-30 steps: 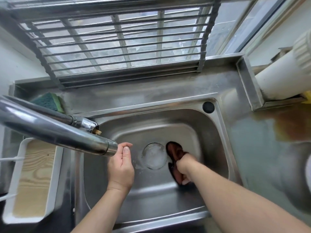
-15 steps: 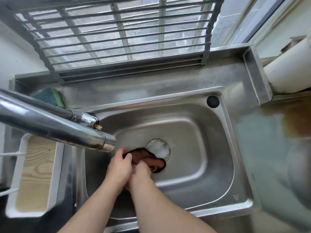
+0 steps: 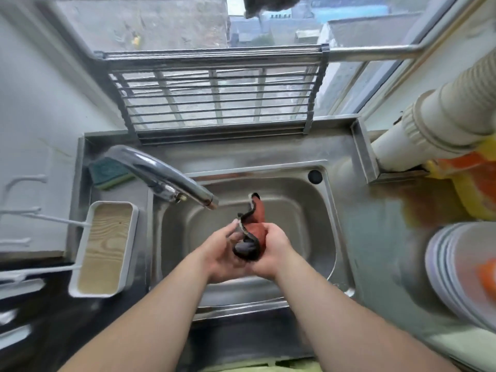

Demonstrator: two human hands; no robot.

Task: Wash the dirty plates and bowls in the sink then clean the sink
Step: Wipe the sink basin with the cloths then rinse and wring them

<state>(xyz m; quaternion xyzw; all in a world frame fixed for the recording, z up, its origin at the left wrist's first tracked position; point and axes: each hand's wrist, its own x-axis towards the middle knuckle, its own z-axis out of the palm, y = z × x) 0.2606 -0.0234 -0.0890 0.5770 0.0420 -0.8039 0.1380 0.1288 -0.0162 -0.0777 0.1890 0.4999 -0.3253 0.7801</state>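
Both hands hold a red and black cloth over the middle of the sink. The left hand cups it from nine o'clock with curled fingers. The right hand grips it from three o'clock. The tap sits at ten o'clock. A stack of plates rests on the bench at three o'clock.

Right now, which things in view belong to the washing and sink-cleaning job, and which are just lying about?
In the job:
- reddish cloth, held over the sink by left hand and right hand
- tap
- stacked plates
- green sponge

Lying about:
- white tray
- roll-up rack
- white pipe
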